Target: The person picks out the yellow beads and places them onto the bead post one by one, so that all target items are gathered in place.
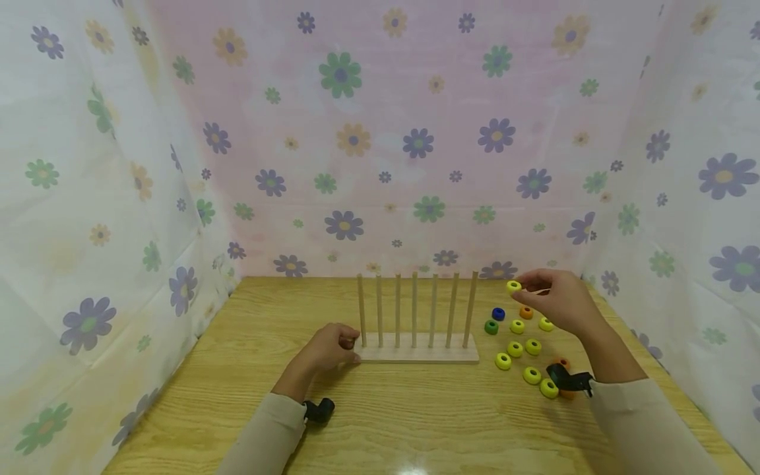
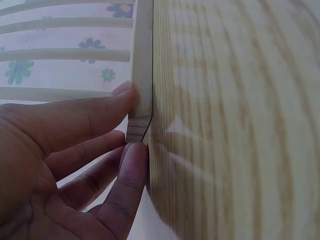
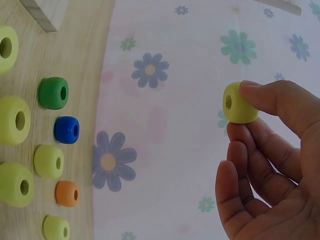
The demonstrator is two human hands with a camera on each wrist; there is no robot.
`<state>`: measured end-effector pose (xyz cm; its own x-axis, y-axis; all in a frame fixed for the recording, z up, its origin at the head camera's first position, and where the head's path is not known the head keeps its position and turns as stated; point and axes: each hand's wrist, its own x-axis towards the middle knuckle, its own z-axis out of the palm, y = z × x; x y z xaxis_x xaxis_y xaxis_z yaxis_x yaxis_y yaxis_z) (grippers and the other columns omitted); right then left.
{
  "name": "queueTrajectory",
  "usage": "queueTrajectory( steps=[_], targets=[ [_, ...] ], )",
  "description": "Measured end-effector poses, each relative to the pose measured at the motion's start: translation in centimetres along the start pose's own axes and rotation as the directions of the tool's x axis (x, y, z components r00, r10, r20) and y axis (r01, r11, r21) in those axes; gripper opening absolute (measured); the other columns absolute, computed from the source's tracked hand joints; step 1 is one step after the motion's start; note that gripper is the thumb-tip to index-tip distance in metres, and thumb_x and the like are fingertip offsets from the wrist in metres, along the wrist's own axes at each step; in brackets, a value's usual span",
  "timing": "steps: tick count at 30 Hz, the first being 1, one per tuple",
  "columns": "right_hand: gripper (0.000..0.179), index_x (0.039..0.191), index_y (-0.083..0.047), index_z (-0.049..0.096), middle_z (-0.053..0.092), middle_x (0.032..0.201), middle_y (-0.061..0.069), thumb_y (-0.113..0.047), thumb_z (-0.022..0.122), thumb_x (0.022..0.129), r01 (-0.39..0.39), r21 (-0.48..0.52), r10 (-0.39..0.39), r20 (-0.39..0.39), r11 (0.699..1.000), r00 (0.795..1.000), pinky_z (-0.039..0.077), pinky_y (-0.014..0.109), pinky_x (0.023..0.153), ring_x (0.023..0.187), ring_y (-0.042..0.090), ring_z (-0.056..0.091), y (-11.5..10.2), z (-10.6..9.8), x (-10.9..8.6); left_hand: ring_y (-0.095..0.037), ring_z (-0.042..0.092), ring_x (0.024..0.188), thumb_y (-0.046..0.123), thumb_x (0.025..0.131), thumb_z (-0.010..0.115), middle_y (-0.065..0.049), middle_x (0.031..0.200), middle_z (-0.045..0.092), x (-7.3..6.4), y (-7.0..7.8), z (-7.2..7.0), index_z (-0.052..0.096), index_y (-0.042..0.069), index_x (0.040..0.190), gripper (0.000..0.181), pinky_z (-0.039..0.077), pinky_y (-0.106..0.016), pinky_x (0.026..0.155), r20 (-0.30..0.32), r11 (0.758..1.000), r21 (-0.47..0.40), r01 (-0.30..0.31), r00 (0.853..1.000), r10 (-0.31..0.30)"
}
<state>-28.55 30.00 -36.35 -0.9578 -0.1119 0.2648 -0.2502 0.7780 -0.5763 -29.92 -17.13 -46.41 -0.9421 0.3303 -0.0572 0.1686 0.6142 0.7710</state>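
Observation:
My right hand (image 1: 561, 300) is raised over the right side of the table and pinches a yellow bead (image 3: 241, 102) between thumb and fingertips; the bead's hole shows. At the left end of a wooden peg rack (image 1: 415, 356), my left hand (image 1: 329, 346) grips the base's corner, its thumb (image 2: 134, 165) low by the tabletop and a finger on the base. Several thin upright pegs stand in a row on the rack, all bare. Below the raised hand lie more yellow beads (image 1: 514, 349), a green bead (image 1: 491, 327), a blue bead (image 1: 498, 314) and an orange bead (image 1: 526, 313).
The wood-grain table (image 1: 404, 415) carries the rack in its middle and the loose beads to its right. Some orange beads (image 1: 568, 394) are partly hidden by the black wrist camera (image 1: 567, 379). Flower-patterned cloth (image 1: 410, 165) encloses the back and both sides.

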Motion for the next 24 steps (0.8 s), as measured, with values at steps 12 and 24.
queueTrajectory(
  steps=[12,24],
  targets=[
    [0.045,0.122,-0.011,0.073,0.072,0.114,0.013,-0.048,0.073,0.096,0.031,-0.003,-0.031,-0.024,1.000,0.999,0.062,0.039,0.079,0.100,0.031,0.070,-1.5,-0.4,0.4,-0.030,0.064,0.119,0.009,0.086,0.085,-0.014,0.134,0.066,0.0,0.1,-0.1,0.066,0.003,0.138,0.056,0.057,-0.047,0.097,0.000,1.000,-0.012,-0.004,1.000,0.004],
    [0.039,0.121,-0.012,0.073,0.072,0.115,0.013,-0.044,0.073,0.097,0.080,-0.005,-0.080,-0.067,0.997,0.995,0.061,0.051,0.085,0.101,0.032,0.070,-3.0,-0.8,0.8,-0.035,0.063,0.125,0.010,0.086,0.085,-0.016,0.140,0.063,-0.2,0.2,-0.2,0.065,0.004,0.140,0.058,0.057,-0.048,0.098,0.018,1.000,-0.018,0.004,1.000,-0.003]
  ],
)
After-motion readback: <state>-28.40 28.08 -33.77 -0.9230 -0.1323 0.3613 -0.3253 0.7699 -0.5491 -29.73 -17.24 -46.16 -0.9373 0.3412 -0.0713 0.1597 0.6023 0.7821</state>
